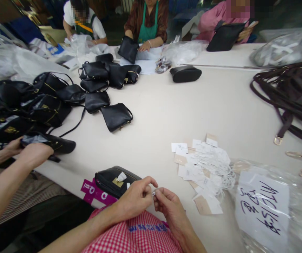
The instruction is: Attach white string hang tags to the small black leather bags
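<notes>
Both of my hands meet just above the table's front edge, over a red-and-white checked apron (pixel 130 235). Thumb and fingers of my right hand (pixel 170 205) pinch a tiny white piece (pixel 153 193), too small to name. My left hand (pixel 137 195) is beside it, its fingers curled and the index finger bent over towards the right hand; whatever it grips is hidden. Close to my left hand lies a black handbag (pixel 105 181) with a gold clasp and a bit of white wrapping on it. Under the bag shows a purple printed strip (pixel 89 191).
Paper hang tags (pixel 193 168) with white strings are heaped right of my hands, beside a labelled clear plastic bag (pixel 263 207). Dark straps (pixel 293 95) pile up at the right. Black bags (pixel 95 102) crowd the left, where a neighbour's hands (pixel 35 154) handle one. Several co-workers sit opposite.
</notes>
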